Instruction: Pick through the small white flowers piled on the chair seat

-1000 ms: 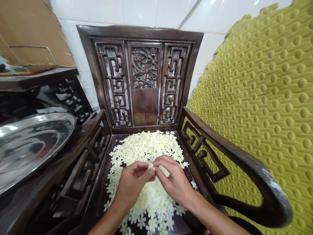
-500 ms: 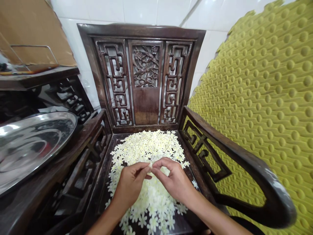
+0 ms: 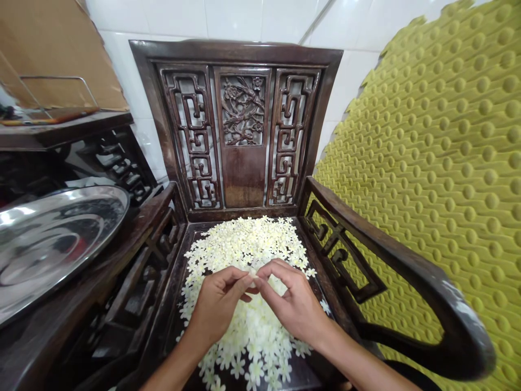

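Over a dark wooden chair seat, my left hand (image 3: 217,304) and my right hand (image 3: 291,301) meet fingertip to fingertip. Both are closed in a pinch, thumb against forefinger. At the meeting point is a small pale bit that looks like a white flower (image 3: 253,276), mostly covered by the fingertips. Beneath and around the hands spreads a thick heap of white flowers (image 3: 252,241) with yellowish centres. Looser single blossoms (image 3: 255,372) lie toward the front of the seat, and a stray one (image 3: 324,307) rests near its right side.
The chair has a carved back (image 3: 244,174) and armrests (image 3: 391,255) on both sides. A shiny round metal tray (image 3: 109,217) stands at the left beyond the left armrest (image 3: 134,239). Yellow studded foam matting (image 3: 439,163) leans at the right. Cardboard (image 3: 61,49) stands at the back left.
My hands remain pinched together over the flowers; the fingertips have shifted very slightly to the right. The flower heap looks the same.
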`<state>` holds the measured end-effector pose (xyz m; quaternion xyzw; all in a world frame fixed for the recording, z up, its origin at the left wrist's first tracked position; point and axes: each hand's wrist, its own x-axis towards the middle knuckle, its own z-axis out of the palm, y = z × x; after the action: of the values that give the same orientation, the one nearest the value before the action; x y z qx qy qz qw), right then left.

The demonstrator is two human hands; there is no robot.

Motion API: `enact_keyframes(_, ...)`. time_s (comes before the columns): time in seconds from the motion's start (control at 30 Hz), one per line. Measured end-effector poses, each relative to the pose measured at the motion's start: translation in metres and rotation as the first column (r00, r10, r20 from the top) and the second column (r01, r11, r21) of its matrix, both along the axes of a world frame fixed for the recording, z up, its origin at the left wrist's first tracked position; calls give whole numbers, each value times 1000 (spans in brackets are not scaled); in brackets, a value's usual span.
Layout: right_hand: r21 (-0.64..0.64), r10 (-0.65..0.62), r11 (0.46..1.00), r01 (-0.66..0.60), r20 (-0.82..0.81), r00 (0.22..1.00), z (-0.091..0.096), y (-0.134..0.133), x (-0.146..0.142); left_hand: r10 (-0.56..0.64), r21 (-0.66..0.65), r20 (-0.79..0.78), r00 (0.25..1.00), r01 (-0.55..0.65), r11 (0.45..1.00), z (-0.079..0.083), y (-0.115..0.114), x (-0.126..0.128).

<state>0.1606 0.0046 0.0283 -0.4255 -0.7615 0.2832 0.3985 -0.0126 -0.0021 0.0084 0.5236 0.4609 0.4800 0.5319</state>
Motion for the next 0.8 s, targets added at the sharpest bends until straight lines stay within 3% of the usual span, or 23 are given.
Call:
enact_keyframes(0.23,21,-13,1000,13,-16,1000,2,-2,0,-74,-28,40,996,75,997,7,3,-5)
enact_keyframes(0.57,14,-25,1000,26,-30,999,-2,-4,-2,17,-70,18,1000,-16,997,5,0,-1)
enact_keyframes(0.8,-53,-14,999,8,-105,994,-3,-6,-3,-7,43,-56,998,9,999,3,-6,0)
